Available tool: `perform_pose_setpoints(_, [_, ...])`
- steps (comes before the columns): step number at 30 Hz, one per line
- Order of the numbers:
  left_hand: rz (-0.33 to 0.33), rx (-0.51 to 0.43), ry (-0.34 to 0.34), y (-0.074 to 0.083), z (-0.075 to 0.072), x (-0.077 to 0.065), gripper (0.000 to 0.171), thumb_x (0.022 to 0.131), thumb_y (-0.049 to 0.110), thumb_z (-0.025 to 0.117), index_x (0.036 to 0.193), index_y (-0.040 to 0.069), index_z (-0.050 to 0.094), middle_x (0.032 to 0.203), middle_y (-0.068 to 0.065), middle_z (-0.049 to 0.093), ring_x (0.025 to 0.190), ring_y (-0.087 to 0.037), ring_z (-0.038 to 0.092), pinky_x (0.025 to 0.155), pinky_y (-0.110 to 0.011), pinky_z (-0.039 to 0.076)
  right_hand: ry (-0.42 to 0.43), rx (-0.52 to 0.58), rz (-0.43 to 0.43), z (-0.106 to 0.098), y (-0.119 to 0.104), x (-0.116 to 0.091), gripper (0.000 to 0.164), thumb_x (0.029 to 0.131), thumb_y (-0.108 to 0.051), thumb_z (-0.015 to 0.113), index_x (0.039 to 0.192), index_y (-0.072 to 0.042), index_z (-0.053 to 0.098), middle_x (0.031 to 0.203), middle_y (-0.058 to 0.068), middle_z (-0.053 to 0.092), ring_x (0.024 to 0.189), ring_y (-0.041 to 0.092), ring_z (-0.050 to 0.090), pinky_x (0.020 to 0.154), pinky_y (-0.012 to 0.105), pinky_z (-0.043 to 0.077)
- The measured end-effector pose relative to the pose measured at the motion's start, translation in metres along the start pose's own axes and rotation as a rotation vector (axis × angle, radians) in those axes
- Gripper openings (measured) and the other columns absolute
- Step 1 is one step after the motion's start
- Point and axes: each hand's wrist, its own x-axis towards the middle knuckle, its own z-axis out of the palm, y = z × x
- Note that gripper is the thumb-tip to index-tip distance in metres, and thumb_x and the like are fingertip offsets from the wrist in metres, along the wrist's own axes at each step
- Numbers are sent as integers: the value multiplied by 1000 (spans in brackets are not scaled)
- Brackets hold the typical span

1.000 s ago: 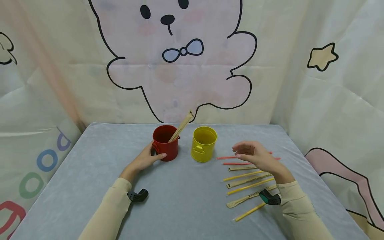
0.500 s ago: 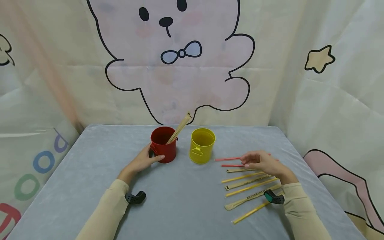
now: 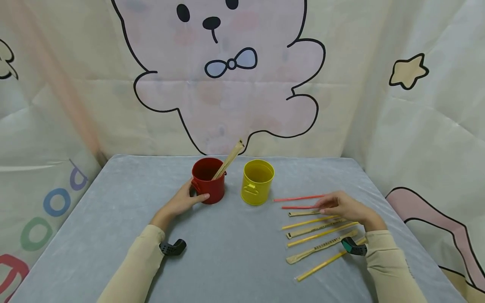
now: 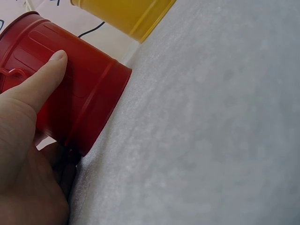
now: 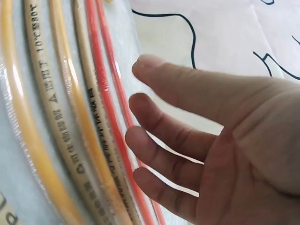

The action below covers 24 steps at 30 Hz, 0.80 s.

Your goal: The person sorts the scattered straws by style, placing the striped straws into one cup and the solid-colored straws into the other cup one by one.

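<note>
My left hand [image 3: 179, 203] holds the small red bucket [image 3: 214, 188] by its lower left side, with the thumb along the front of the wall. A paper-wrapped straw [image 3: 229, 159] leans out of that bucket. On the right, my right hand [image 3: 346, 208] hovers over the far end of a row of straws, its fingers loosely bent and nothing between them. Two red straws [image 3: 299, 198] lie nearest its fingertips, which overlap them in the head view. Nearer the front, yellow straws [image 3: 320, 266] alternate with straws in printed paper sleeves [image 3: 312, 229].
A yellow bucket [image 3: 263, 192] stands just right of the red one, with its handle facing the front. Pale blue-grey cloth [image 3: 227, 261] covers the table. Printed curtains [image 3: 341, 84] hang behind the far edge and at both sides.
My right hand has moved right and slightly down across the straws, uncovering more of the red ones. The left hand keeps its hold on the red bucket.
</note>
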Motion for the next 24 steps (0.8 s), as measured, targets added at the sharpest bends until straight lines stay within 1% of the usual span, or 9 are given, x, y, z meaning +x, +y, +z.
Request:
perform_pose_setpoints(3, [14,-4,0,0,0,0,72,94,28,71,154,12,35,157,-12,42,150,-35,32,123,-63,23,4,-51,18,0,1,1,24,97,-3,64,114,14,68,112,31,70,97,6,70,77,21,58])
perform_pose_setpoints(6, [15,-15,-1,1,0,0,71,94,28,72,153,12,35,157,-12,43,150,-35,31,124,-63,22,14,-95,27,2,4,2,22,95,-4,67,112,10,71,110,29,72,96,7,70,76,20,57])
perform_pose_setpoints(8, [11,-19,-2,1,0,0,71,94,27,72,154,13,35,157,-12,42,151,-34,30,124,-63,21,15,-103,35,4,6,4,21,94,-3,68,111,9,72,109,28,72,94,9,70,75,21,57])
perform_pose_setpoints(11, [15,-16,-2,1,0,0,71,94,27,72,154,12,35,157,-12,42,150,-35,31,124,-63,22,21,-109,63,6,9,6,19,94,-3,68,109,9,72,106,28,72,89,8,70,72,22,57])
perform_pose_setpoints(14, [4,-21,4,2,0,0,71,94,28,72,153,15,36,156,-10,44,149,-33,33,124,-61,24,38,-122,90,7,10,7,16,93,0,67,106,10,72,103,27,71,81,4,66,68,22,55])
perform_pose_setpoints(17, [0,-18,1,2,0,0,71,93,29,72,153,15,36,156,-10,44,148,-33,34,123,-61,25,54,-132,107,8,10,9,12,92,2,68,101,10,71,97,25,71,75,3,61,64,22,53])
perform_pose_setpoints(20, [-10,-21,0,2,0,-1,72,93,29,73,153,15,36,156,-10,44,148,-32,34,123,-61,25,62,-139,123,10,10,10,9,91,3,69,98,9,72,93,22,71,71,2,58,62,22,51])
perform_pose_setpoints(24, [-6,-29,-3,2,0,-1,72,93,29,73,154,15,36,157,-9,43,150,-32,32,124,-61,23,73,-151,144,12,11,11,7,92,2,68,96,8,72,88,17,71,69,2,55,60,21,49])
